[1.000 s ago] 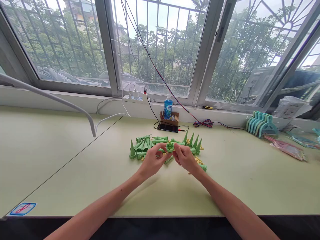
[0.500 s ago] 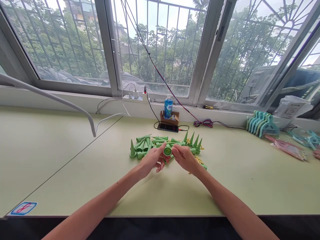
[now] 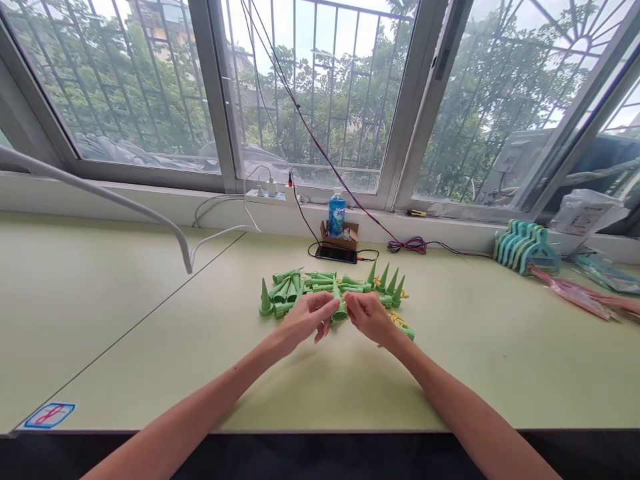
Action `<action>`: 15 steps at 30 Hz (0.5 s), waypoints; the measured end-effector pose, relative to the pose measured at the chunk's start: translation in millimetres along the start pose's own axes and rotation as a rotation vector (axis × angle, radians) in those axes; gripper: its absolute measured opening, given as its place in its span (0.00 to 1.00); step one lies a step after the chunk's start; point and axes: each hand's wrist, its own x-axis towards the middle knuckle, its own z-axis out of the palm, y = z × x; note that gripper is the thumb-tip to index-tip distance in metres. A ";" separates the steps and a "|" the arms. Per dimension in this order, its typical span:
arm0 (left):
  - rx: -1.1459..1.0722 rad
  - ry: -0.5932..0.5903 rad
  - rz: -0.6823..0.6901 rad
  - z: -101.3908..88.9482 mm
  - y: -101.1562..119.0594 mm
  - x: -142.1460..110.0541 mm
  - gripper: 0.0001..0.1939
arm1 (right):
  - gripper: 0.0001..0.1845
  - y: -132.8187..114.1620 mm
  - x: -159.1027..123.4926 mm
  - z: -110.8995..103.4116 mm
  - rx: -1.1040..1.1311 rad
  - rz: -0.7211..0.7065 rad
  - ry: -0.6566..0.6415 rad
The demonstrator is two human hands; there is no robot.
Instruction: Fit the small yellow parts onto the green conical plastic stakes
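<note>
Head view: green cone (image 3: 339,311) is clamped between thumb and fingers of left hand (image 3: 299,321), near its base. Long axis is aimed tip up and away, base mouth turned toward the camera. Right hand (image 3: 374,319) is placed just beside the base, on its right; fingertips are drawn together, contents can't be told.

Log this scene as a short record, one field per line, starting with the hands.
left hand: holding a green cone, tip up
right hand: close beside it, grip unclear
around hands: more cones, some upright; yellow pieces
behind: phone, box, blue bottle
far right: teal pieces in a row
</note>
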 end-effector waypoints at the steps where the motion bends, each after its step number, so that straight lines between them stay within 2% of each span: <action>1: 0.066 0.009 0.032 0.3 -0.7 -0.7 0.19 | 0.32 0.2 0.2 0.6 0.002 0.016 0.004; 8: 0.413 0.175 0.317 6.3 -6.2 -1.7 0.10 | 0.37 0.6 2.3 3.0 0.018 0.089 0.025; 11: 0.473 0.181 0.352 6.9 -7.8 -0.4 0.08 | 0.38 0.6 2.7 4.0 0.048 0.118 0.030; 15: 0.417 0.233 0.316 7.5 -6.6 1.3 0.10 | 0.37 1.0 3.4 5.4 0.068 0.132 0.051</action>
